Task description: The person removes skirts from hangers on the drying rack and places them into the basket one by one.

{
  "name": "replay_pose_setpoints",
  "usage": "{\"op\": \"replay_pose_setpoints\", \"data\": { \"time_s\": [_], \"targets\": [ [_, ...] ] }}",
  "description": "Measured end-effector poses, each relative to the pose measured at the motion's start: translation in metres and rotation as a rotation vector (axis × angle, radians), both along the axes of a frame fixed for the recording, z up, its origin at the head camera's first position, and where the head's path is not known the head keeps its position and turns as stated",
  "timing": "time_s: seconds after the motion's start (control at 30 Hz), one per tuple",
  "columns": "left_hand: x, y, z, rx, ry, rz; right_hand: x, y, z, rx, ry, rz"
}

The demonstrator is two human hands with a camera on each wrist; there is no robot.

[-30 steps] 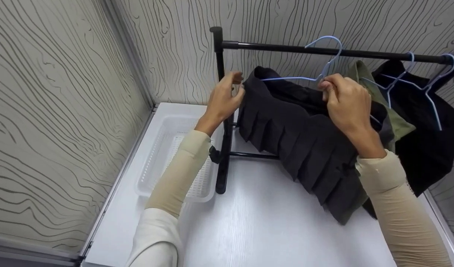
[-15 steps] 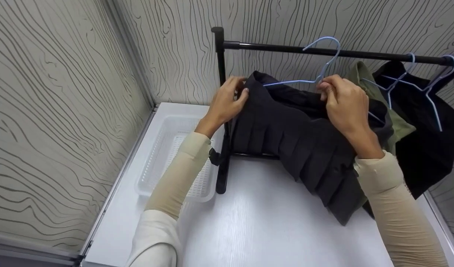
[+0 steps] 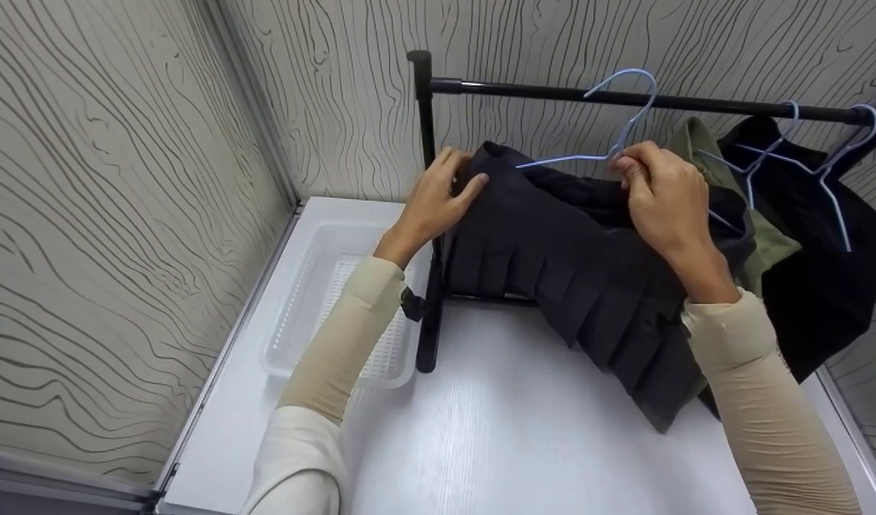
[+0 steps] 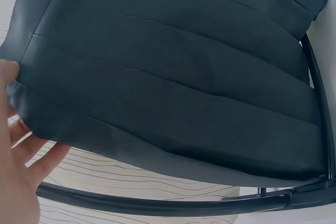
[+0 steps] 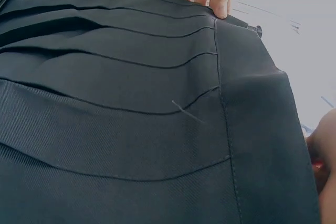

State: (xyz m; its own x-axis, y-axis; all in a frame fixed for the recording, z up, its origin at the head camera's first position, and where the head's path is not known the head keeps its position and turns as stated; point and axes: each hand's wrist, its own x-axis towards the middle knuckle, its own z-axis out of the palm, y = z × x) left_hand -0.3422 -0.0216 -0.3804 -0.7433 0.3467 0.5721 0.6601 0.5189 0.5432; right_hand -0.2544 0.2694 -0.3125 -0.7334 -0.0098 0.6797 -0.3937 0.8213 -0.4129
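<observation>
A dark pleated skirt [image 3: 552, 236] hangs slanted around a light-blue wire hanger [image 3: 632, 123], whose hook goes over the black rail. My left hand [image 3: 434, 197] pinches the skirt's left waistband end, thumb in front and fingers behind. In the left wrist view its fingers [image 4: 50, 158] show past the cloth's lower edge. My right hand [image 3: 670, 200] grips the hanger just below the hook, over the waist opening. The waistband [image 5: 257, 98] and stitched pleats fill much of the right wrist view. Part of the hanger's right arm is hidden behind my right hand.
The black clothes rack [image 3: 523, 90] stands on a white table [image 3: 466, 429]. Right of the skirt hang a green garment [image 3: 770, 247] and a black garment [image 3: 824, 307] on blue hangers. A white perforated basket [image 3: 287, 343] sits left of the rack post, under my left forearm.
My left hand has closed in on the skirt's left end and now pinches it. That end has dropped slightly and the pleats hang lower at left. The right hand keeps its grip on the hanger.
</observation>
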Motion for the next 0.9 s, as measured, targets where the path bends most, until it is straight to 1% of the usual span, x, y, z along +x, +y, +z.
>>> {"op": "replay_pose_setpoints", "data": {
  "time_s": [0.23,0.4,0.57,0.9],
  "targets": [
    [0.003,0.001,0.000,0.024,0.022,-0.009,-0.002,0.000,0.002,-0.045,-0.027,0.022],
    [0.007,0.002,0.002,0.036,0.018,-0.016,-0.005,0.001,0.003,-0.057,0.011,0.034],
    [0.009,0.002,0.003,0.048,0.037,-0.023,-0.005,0.003,0.003,-0.062,0.039,0.046],
    [0.017,0.003,0.011,0.078,0.051,-0.043,-0.003,0.003,0.008,-0.076,0.048,0.037]
  ]
}}
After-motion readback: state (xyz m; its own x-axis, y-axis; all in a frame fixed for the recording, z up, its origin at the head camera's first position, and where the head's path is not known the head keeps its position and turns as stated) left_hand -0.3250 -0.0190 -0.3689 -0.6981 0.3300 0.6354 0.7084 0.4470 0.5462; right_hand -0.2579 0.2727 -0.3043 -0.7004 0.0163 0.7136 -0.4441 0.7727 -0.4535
